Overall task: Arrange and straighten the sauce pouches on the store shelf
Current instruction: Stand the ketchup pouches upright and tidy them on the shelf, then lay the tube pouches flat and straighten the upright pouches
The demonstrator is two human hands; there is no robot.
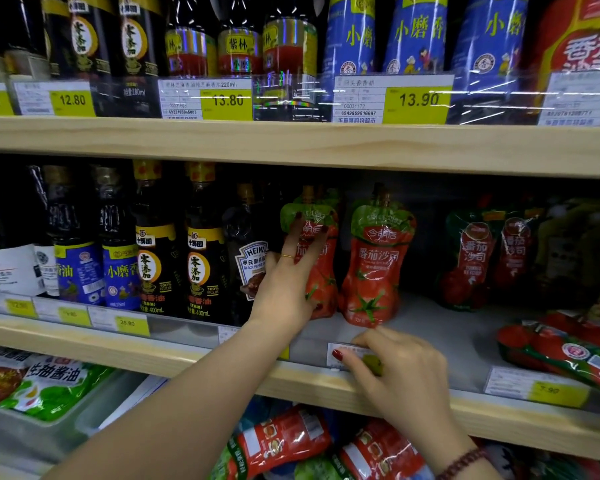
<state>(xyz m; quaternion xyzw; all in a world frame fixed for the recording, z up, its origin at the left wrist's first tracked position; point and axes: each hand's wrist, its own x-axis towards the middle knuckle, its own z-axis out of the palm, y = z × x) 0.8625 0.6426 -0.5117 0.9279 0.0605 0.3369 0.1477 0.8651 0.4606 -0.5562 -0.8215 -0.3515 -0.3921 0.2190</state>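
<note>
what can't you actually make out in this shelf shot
Left pouch front: head view, left hand covers it.
Price label under right hand: fingers cover it; pinching or resting, unclear.
Fallen pouches: cut off by right edge.
Back pouches: print blurred.

My feed, top shelf: dark sesame-oil bottles [84, 39] at left, red-and-yellow-labelled bottles [238, 50] in middle, tall blue-labelled bottles [416, 36] to their right. Along clear rail below I read 12.80 tag [71, 99], 13.80 tag [226, 100], 13.90 tag [418, 99]. Pale wooden shelf board [291, 143] under them. Next level down, left to right: white-labelled bottle [7, 268], blue sesame-oil bottles [120, 271], yellow-capped 400mL bottles [200, 268], Heinz black pepper sauce bottle [253, 261]. 25.80 tag [127, 323] on front lip; white price tag [347, 351] further right, print unreadable.
</note>
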